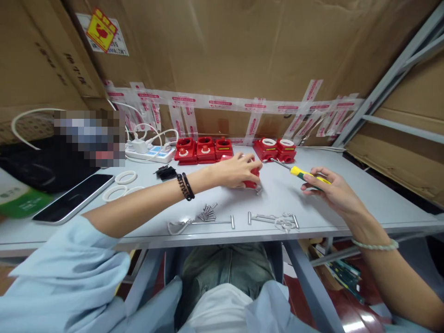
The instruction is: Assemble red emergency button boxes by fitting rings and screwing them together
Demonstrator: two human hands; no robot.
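Observation:
My left hand [236, 170] is closed over a small red plastic housing [252, 180] that rests on the grey table [364, 203]. My right hand [328, 187] holds a screwdriver with a yellow and green handle [305, 174]; its metal shaft points left toward the red parts. Near the table's front edge lie a small heap of screws [207, 212] and several metal brackets [274, 219].
Three red housings [204, 150] and two more with white rings [275, 149] line the back of the table. A white power strip [149, 152], loose white rings [121, 184], a black phone [72, 198] and a small black part [166, 172] lie at left. Cardboard walls stand behind.

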